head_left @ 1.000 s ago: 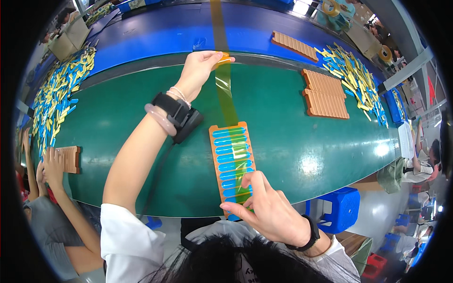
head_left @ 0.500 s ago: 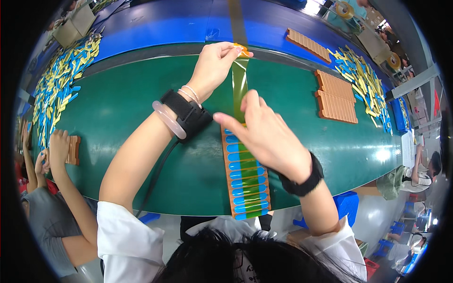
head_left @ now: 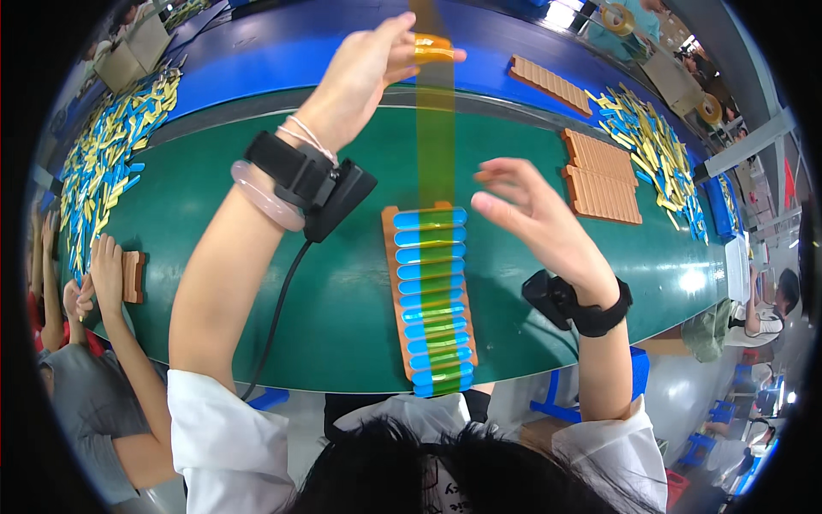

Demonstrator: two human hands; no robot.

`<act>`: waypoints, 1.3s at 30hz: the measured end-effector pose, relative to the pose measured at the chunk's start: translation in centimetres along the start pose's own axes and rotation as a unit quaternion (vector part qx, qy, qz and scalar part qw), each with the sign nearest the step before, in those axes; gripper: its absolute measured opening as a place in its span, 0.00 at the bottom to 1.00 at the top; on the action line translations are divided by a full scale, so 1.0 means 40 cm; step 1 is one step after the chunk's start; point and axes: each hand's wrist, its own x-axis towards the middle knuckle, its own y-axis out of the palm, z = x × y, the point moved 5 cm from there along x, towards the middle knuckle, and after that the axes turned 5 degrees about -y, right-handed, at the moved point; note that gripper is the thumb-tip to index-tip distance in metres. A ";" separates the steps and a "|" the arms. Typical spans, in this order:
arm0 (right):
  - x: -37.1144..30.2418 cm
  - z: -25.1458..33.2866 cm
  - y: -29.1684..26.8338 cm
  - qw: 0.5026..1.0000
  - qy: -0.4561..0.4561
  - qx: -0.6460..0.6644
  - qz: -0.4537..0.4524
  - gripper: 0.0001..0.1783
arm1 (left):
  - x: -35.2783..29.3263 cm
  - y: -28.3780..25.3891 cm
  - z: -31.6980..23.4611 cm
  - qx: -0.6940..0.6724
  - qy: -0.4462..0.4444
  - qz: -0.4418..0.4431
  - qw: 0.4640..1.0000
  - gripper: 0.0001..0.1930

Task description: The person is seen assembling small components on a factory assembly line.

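My left hand [head_left: 364, 77] reaches over the far blue surface, thumb raised and fingers stretched across a translucent yellow adhesive tape strip [head_left: 435, 141]; the covered fingers look orange. The strip runs from the top of the view toward me and over a row of blue round-ended pieces [head_left: 409, 274] on a brown grooved tray [head_left: 398, 300]. That tray lies on the green table, its near end by my body. To the right of the strip, my right hand [head_left: 548, 218] hovers apart from it, fingers spread and slightly blurred, holding nothing.
Loose blue and yellow pieces lie in heaps at far left [head_left: 116, 146] and far right [head_left: 646, 146]. Brown grooved trays [head_left: 601, 176] rest on the right, another [head_left: 548, 84] behind them. A co-worker's hand [head_left: 107, 265] is beside a tray at left. A cable [head_left: 278, 317] hangs from my left wrist device.
My left hand has moved farther away and its thumb has lifted off the tape. My right hand has moved right, away from the strip. The tray with blue pieces has shifted slightly left.
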 end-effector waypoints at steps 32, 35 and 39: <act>-0.024 -0.089 0.108 0.879 0.159 0.420 0.164 0.13 | -0.340 -0.080 0.059 0.771 0.218 0.178 0.571 0.19; -0.011 -0.103 0.131 0.874 0.170 0.420 0.178 0.13 | -0.280 -0.220 0.058 0.803 0.154 0.137 0.559 0.25; -0.002 -0.117 0.140 0.878 0.173 0.409 0.180 0.14 | -0.209 -0.366 0.055 0.829 0.002 0.110 0.549 0.33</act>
